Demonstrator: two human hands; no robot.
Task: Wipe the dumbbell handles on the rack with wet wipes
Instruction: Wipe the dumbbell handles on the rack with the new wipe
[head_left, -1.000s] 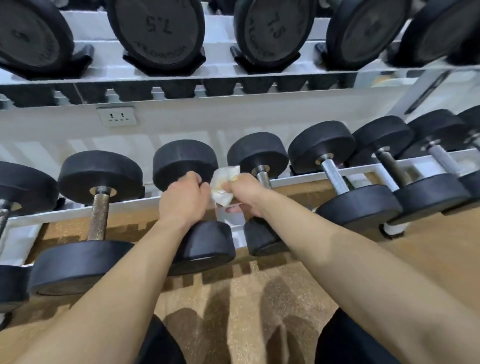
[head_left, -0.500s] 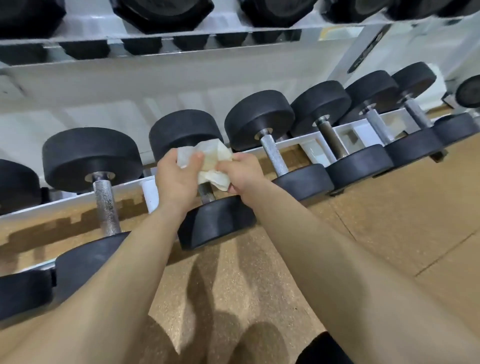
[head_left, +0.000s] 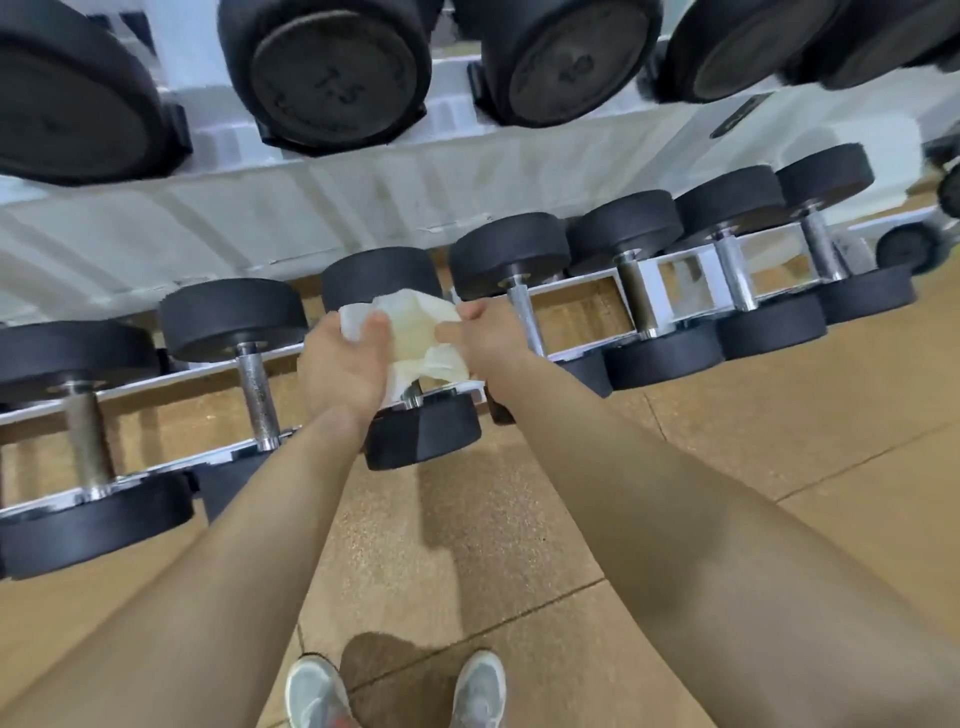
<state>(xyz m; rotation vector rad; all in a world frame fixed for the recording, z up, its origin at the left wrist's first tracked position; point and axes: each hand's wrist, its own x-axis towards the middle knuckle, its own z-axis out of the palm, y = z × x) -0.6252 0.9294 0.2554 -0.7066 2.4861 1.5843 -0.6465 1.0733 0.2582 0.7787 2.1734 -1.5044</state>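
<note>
A crumpled white wet wipe (head_left: 421, 338) is spread between both hands above the lower rack row. My left hand (head_left: 345, 364) pinches its left edge with thumb and fingers. My right hand (head_left: 485, 338) pinches its right edge. The wipe hangs over a black dumbbell (head_left: 421, 431) and hides most of that dumbbell's chrome handle; only the near end of the handle shows below the wipe. Neighbouring dumbbells show bare handles, one to the left (head_left: 257, 389) and one to the right (head_left: 524, 317).
The white rack's lower rail (head_left: 675, 270) carries several black dumbbells in a row. An upper shelf (head_left: 457, 88) holds larger dumbbells overhead. Below is brown rubber floor (head_left: 519, 545), with my two grey shoes (head_left: 317, 691) at the bottom edge.
The wipe has been opened out wider between both hands. The view has tilted down and back, so my shoes and the upper dumbbells now show.
</note>
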